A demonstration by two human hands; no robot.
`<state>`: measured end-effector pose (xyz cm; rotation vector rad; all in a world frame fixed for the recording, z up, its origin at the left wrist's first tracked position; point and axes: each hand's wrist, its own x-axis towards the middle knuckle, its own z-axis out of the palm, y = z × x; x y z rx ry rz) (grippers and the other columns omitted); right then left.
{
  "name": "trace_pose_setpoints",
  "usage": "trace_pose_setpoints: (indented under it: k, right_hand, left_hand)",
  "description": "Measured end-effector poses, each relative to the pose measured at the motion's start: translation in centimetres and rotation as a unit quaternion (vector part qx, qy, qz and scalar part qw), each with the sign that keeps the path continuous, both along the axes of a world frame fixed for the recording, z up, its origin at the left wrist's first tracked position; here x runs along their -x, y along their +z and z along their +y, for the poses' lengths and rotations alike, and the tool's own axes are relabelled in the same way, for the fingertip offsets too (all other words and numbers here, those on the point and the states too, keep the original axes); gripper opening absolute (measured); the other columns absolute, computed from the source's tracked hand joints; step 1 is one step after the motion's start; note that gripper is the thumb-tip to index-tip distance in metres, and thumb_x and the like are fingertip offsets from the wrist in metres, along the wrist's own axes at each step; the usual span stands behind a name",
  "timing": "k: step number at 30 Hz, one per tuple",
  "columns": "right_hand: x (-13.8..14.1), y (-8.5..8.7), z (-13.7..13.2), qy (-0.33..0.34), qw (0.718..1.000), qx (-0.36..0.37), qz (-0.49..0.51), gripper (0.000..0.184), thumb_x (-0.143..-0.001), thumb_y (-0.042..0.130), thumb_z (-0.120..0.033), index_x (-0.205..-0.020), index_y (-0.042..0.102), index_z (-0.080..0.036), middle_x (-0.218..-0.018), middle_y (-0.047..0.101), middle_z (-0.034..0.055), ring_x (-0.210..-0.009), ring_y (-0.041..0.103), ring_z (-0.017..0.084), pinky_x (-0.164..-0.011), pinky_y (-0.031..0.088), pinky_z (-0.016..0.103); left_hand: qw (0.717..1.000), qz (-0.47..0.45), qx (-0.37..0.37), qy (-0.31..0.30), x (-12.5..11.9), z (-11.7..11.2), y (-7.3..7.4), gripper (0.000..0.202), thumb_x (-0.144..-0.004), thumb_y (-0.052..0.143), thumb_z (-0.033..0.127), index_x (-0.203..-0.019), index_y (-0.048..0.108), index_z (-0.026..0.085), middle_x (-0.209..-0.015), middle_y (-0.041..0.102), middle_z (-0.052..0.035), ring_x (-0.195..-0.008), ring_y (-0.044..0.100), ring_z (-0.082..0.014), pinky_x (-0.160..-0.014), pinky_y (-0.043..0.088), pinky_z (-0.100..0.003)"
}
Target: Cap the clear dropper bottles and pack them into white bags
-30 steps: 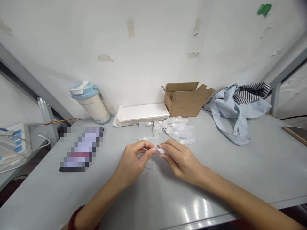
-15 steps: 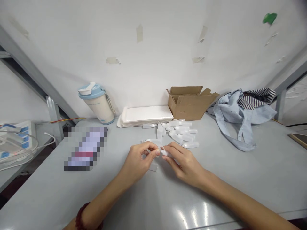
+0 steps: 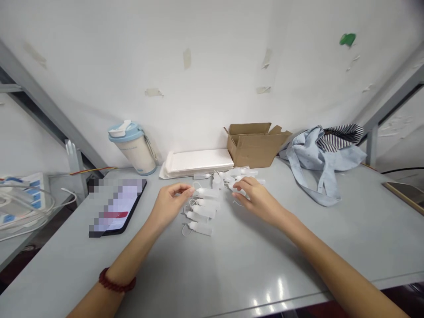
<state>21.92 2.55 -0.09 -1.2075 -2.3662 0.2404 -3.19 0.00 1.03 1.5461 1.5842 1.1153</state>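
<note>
Thumb and index of my left hand [image 3: 172,201] pinch together at the nozzle end of a small translucent squeeze bottle [image 3: 208,193]. It lies at the top of a short row of similar bottles [image 3: 201,228], nozzles pointing left, thin strap-like loops at their tips. My right hand [image 3: 258,198] is at the near edge of a loose pile of more such bottles [image 3: 218,180]. Its fingers curve around one white squeeze bottle [image 3: 236,187], partly hidden by them.
Behind the pile lie a stack of white packs [image 3: 200,160] and an open cardboard box [image 3: 253,152]. A tumbler [image 3: 134,152] and a phone [image 3: 122,212] are on the left. A blue cloth bag [image 3: 318,154] lies at the right; a power strip [image 3: 35,192] is far left.
My hands have moved apart. The left went left, uncovering the row of bottles; the right moved up to the pile. The bottle formerly between them has left the right hand. The view shifted slightly.
</note>
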Motion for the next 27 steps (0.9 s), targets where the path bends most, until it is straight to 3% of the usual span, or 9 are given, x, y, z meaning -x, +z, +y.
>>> trace_pose_setpoints:
  k: [7, 12, 16, 19, 22, 25, 27]
  right_hand:
    - [-0.2, 0.9, -0.1, 0.023, 0.999, -0.022, -0.033, 0.015, -0.085, 0.047, -0.008, -0.088, 0.059, -0.016, -0.084, 0.06, 0.0081, -0.079, 0.056, 0.021, -0.066, 0.047, 0.032]
    - [-1.9, 1.1, -0.2, 0.021, 0.999, 0.022, -0.039, 0.013, -0.084, 0.05, -0.014, -0.076, 0.06, -0.018, -0.074, 0.061, 0.005, -0.062, 0.057, 0.017, -0.052, 0.041, 0.026]
    - [-3.3, 1.3, -0.1, -0.001, 0.996, 0.06, -0.063, 0.004, -0.079, 0.06, -0.019, -0.082, 0.062, -0.02, -0.08, 0.063, 0.0051, -0.067, 0.059, 0.019, -0.053, 0.043, 0.026]
    - [-4.4, 1.4, 0.4, -0.025, 0.992, 0.066, -0.102, 0.016, -0.07, 0.066, -0.016, -0.085, 0.062, -0.02, -0.085, 0.062, 0.0059, -0.071, 0.06, 0.02, -0.052, 0.045, 0.027]
    - [-5.2, 0.7, 1.0, -0.038, 0.988, 0.082, -0.125, 0.014, -0.063, 0.068, -0.012, -0.074, 0.062, -0.019, -0.079, 0.061, 0.0052, -0.06, 0.058, 0.017, -0.044, 0.042, 0.025]
    - [-5.4, 0.1, 1.2, -0.018, 0.991, 0.072, -0.108, 0.011, -0.063, 0.067, -0.012, -0.065, 0.06, -0.019, -0.074, 0.059, 0.0042, -0.05, 0.053, 0.014, -0.039, 0.037, 0.023]
    - [-4.9, 0.4, 0.9, 0.012, 0.994, 0.068, -0.082, 0.007, -0.067, 0.066, -0.016, -0.069, 0.06, -0.019, -0.076, 0.06, 0.0036, -0.054, 0.055, 0.015, -0.043, 0.039, 0.024]
  left_hand:
    - [0.996, 0.024, 0.055, -0.065, 0.1, 0.7, -1.3, 0.028, -0.076, 0.061, 0.042, -0.076, 0.074, 0.017, -0.08, 0.074, -0.0045, -0.078, 0.064, -0.0233, -0.069, 0.047, -0.03]
    - [0.999, 0.022, 0.025, -0.04, 0.7, 0.9, -1.1, 0.024, -0.076, 0.06, 0.037, -0.079, 0.075, 0.018, -0.084, 0.075, -0.0049, -0.083, 0.066, -0.0247, -0.071, 0.048, -0.03]
    - [0.995, 0.095, 0.004, -0.002, 0.4, 0.7, -0.9, 0.027, -0.078, 0.056, 0.036, -0.076, 0.074, 0.016, -0.073, 0.073, -0.0035, -0.074, 0.063, -0.0225, -0.066, 0.045, -0.029]
    - [0.992, 0.124, -0.006, 0.004, 0.0, 0.4, -0.7, 0.03, -0.079, 0.053, 0.038, -0.077, 0.073, 0.015, -0.071, 0.071, -0.0029, -0.071, 0.06, -0.0214, -0.063, 0.043, -0.028]
    - [0.991, 0.132, -0.019, 0.007, -0.1, 0.2, -0.6, 0.031, -0.08, 0.051, 0.038, -0.077, 0.071, 0.014, -0.073, 0.07, -0.0031, -0.072, 0.059, -0.0207, -0.064, 0.042, -0.028]
    - [0.989, 0.144, -0.03, 0.013, -0.2, 0.1, -0.6, 0.032, -0.081, 0.049, 0.037, -0.078, 0.071, 0.015, -0.073, 0.069, -0.0026, -0.071, 0.058, -0.0198, -0.064, 0.041, -0.028]
    - [0.987, 0.155, -0.044, 0.01, -0.4, -0.1, -0.6, 0.03, -0.082, 0.048, 0.036, -0.077, 0.07, 0.016, -0.074, 0.069, -0.002, -0.072, 0.057, -0.0192, -0.065, 0.041, -0.028]
